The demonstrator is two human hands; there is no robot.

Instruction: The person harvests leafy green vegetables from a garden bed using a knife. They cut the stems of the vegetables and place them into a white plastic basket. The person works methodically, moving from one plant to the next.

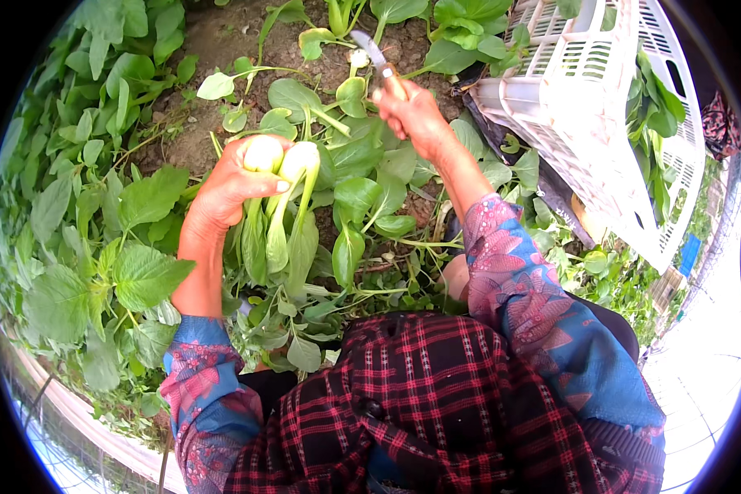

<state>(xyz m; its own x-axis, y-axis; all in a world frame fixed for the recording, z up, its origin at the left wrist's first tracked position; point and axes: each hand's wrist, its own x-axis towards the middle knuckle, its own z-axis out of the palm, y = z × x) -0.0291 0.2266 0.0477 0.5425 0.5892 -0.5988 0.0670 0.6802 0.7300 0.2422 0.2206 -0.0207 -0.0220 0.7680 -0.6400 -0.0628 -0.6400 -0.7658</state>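
Observation:
Two heads of bok choy (295, 170) are gripped in my left hand (231, 185). Their pale, rounded bases point up and away from me, and the green leaves hang down toward my lap. My right hand (412, 114) is closed around the handle of a small curved knife (373, 52). The blade points away from me, above the soil near a pale cut stump (359, 59). Loose bok choy leaves (358, 197) lie between and below my hands.
A white slatted plastic crate (556, 105) stands tilted at the right, with leafy greens (651, 117) inside. Rooted bok choy (463, 28) grows at the far side of the bare soil (222, 37). Dense leafy plants (68, 204) crowd the left.

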